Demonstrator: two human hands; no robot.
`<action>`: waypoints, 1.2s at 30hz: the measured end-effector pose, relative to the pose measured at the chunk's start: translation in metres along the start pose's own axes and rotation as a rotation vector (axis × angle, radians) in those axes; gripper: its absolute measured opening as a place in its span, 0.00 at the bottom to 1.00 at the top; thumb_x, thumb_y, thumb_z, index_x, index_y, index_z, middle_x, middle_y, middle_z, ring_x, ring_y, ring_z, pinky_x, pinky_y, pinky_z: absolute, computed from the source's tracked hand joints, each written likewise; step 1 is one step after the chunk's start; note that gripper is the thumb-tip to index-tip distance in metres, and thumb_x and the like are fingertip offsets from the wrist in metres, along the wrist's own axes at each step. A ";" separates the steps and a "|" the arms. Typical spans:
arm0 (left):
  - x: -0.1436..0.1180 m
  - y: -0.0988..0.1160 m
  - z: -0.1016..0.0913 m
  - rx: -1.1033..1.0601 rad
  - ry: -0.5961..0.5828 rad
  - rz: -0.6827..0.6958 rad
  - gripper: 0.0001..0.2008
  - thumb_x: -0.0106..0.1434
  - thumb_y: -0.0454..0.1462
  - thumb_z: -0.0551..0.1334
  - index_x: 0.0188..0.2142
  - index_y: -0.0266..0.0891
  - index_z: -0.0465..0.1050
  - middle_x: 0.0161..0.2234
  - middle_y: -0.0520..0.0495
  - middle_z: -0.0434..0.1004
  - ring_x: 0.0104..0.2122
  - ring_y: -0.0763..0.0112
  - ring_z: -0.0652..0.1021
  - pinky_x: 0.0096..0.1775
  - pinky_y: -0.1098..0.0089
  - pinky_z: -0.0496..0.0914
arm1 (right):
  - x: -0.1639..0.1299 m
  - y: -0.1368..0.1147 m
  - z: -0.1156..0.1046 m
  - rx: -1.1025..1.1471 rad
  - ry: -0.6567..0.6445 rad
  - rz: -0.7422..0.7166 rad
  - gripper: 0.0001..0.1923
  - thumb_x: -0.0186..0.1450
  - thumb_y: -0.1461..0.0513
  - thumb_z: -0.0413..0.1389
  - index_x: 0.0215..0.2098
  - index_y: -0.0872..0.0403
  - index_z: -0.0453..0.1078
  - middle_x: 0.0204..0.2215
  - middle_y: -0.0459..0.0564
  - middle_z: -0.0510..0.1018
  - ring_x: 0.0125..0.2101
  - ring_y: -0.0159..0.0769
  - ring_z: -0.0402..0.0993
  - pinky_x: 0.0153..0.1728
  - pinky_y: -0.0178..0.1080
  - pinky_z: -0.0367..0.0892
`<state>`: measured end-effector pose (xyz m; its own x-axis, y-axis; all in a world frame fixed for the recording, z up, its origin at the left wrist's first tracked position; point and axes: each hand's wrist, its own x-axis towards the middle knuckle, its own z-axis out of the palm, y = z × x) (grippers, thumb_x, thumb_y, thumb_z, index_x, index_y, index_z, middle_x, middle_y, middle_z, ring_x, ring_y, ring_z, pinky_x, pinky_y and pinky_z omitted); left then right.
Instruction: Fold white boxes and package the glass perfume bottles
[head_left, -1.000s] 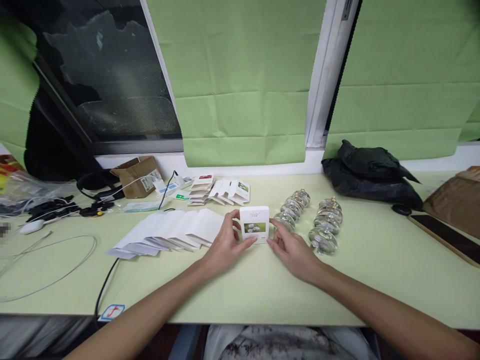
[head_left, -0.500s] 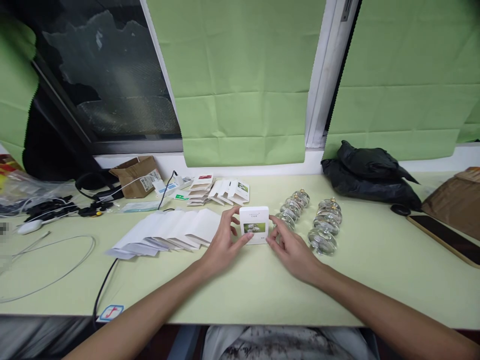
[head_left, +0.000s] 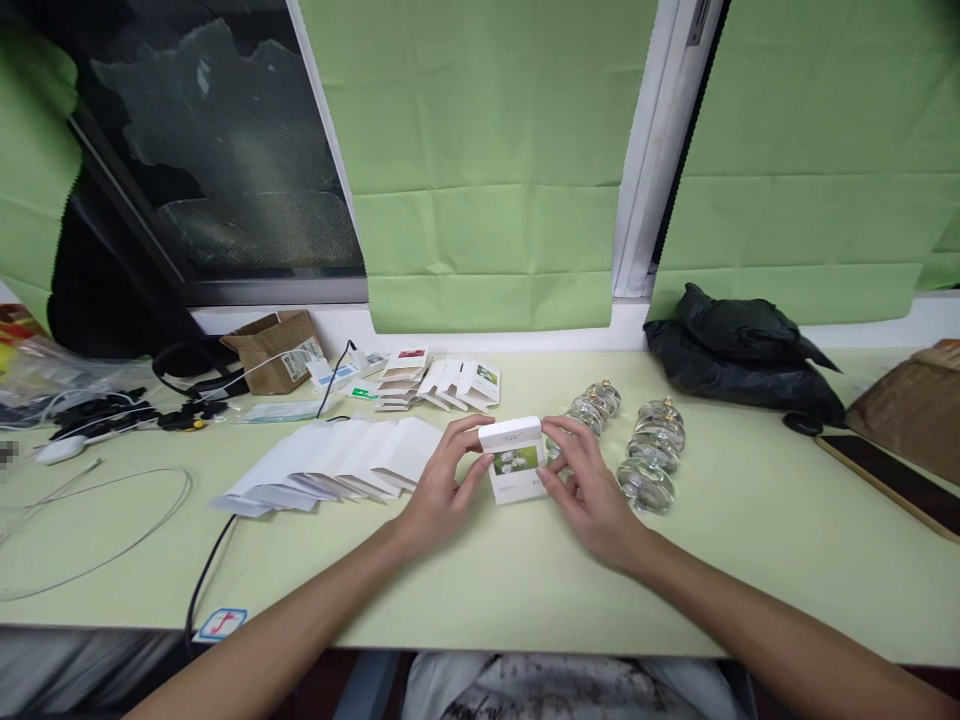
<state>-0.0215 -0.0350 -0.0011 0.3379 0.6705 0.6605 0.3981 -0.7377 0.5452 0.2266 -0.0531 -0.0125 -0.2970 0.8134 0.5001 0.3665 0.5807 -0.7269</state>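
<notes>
You had the small white box [head_left: 517, 462] pinched between both hands, so neither was nearer. Grip was narrow, just the box's width: left hand [head_left: 441, 490] on its left edge, right hand [head_left: 596, 495] on its right edge, thumbs low, fingers up near the top corners. Long axis ran roughly up and down, lower end leaning slightly toward your right hand.

Around the grip: fanned paper sleeves [head_left: 345, 455] just left, two rows of clear baubles [head_left: 648, 484] to the right, inner row right behind your right hand. Folded cartons [head_left: 444, 382] sat beyond, a bit left.

Couldn't see the box's back or what your fingers did behind it. Couldn't tell if its bottom touched the tabletop [head_left: 525, 590]. Print was too small to read. Your right hand covered part of the inner bauble row. Phone [head_left: 892, 480], well right of the grip, was cut off at the edge.
</notes>
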 end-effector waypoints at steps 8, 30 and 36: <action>-0.003 0.000 -0.005 0.013 -0.022 0.048 0.15 0.76 0.33 0.56 0.59 0.48 0.67 0.66 0.37 0.68 0.65 0.56 0.71 0.45 0.63 0.78 | 0.001 0.000 -0.005 -0.033 -0.011 -0.145 0.17 0.78 0.63 0.48 0.62 0.40 0.65 0.69 0.55 0.62 0.42 0.39 0.79 0.38 0.44 0.77; -0.009 0.013 -0.010 -0.003 -0.084 0.142 0.17 0.67 0.34 0.68 0.54 0.45 0.73 0.60 0.37 0.74 0.56 0.55 0.78 0.37 0.66 0.79 | 0.001 -0.012 -0.011 -0.094 -0.019 -0.249 0.15 0.72 0.62 0.58 0.56 0.44 0.70 0.60 0.56 0.70 0.64 0.52 0.66 0.65 0.59 0.65; -0.012 0.002 -0.008 0.041 -0.063 0.117 0.20 0.69 0.33 0.68 0.58 0.49 0.70 0.59 0.40 0.69 0.43 0.67 0.80 0.47 0.59 0.80 | 0.003 -0.009 -0.007 -0.100 -0.031 -0.278 0.20 0.76 0.63 0.54 0.64 0.42 0.66 0.62 0.55 0.69 0.65 0.47 0.66 0.65 0.55 0.66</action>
<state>-0.0321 -0.0452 -0.0036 0.4359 0.5849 0.6840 0.3872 -0.8079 0.4442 0.2285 -0.0555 -0.0014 -0.4240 0.6225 0.6578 0.3524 0.7825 -0.5133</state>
